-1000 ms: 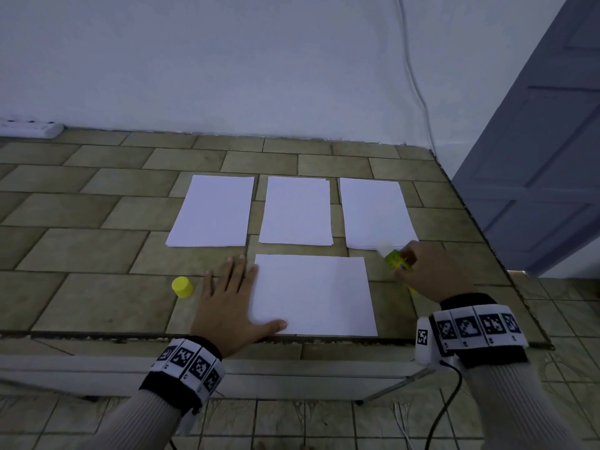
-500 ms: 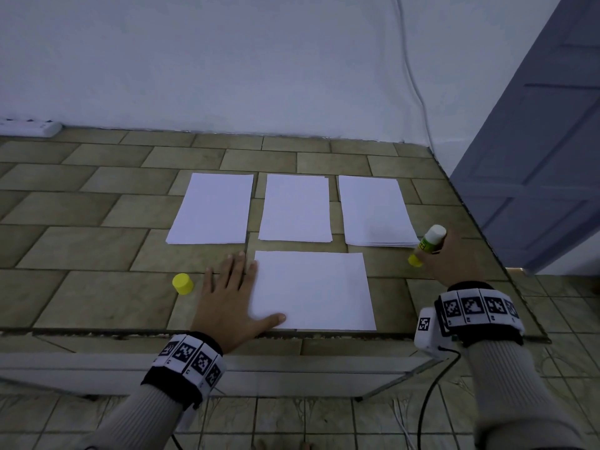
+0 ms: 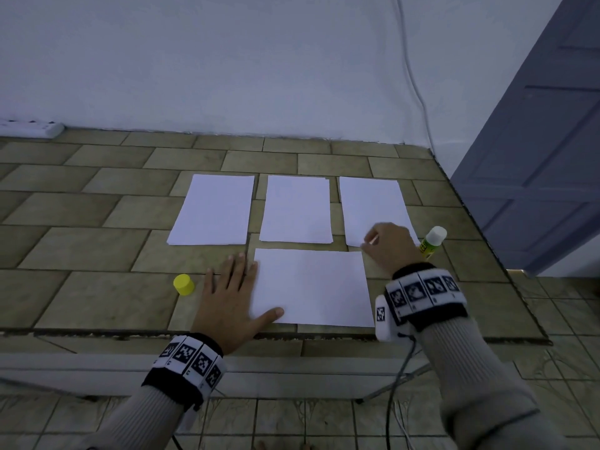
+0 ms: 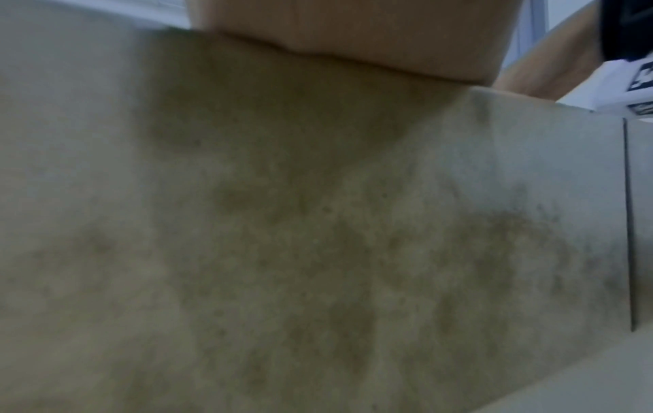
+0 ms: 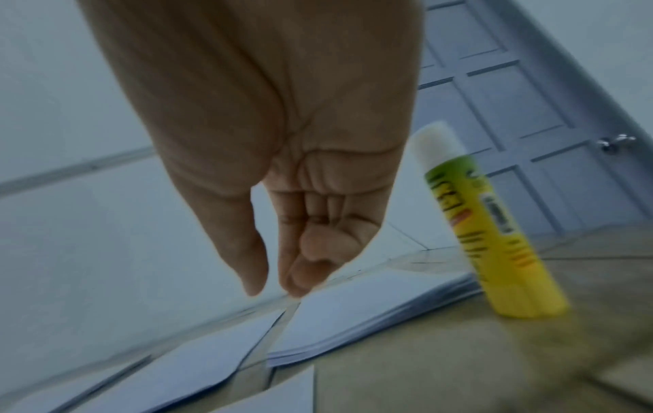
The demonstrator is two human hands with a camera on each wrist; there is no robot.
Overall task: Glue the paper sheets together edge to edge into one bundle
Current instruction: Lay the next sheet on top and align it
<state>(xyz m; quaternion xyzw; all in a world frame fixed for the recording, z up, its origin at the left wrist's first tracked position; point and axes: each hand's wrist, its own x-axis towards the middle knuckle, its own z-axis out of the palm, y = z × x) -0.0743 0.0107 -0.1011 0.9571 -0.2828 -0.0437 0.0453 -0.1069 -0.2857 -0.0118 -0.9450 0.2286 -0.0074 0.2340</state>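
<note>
Three white paper stacks lie in a row: left, middle and right. A single sheet lies crosswise in front of them. My left hand rests flat on the table, thumb pressing the sheet's near left corner. My right hand hovers over the right stack's near corner; it holds nothing, fingers loosely curled. The uncapped glue stick stands upright just right of that hand, tall and yellow-green. Its yellow cap sits left of my left hand.
The tiled table's front edge runs just under my wrists; its right edge is close to the glue stick. A grey door stands to the right. A white power strip lies at the far left by the wall. The left wrist view shows only blurred tile and palm.
My right hand carried the glue stick to the right, stood it upright beside the right stack, let go, and moved left over that stack's near corner. The left hand stayed put.
</note>
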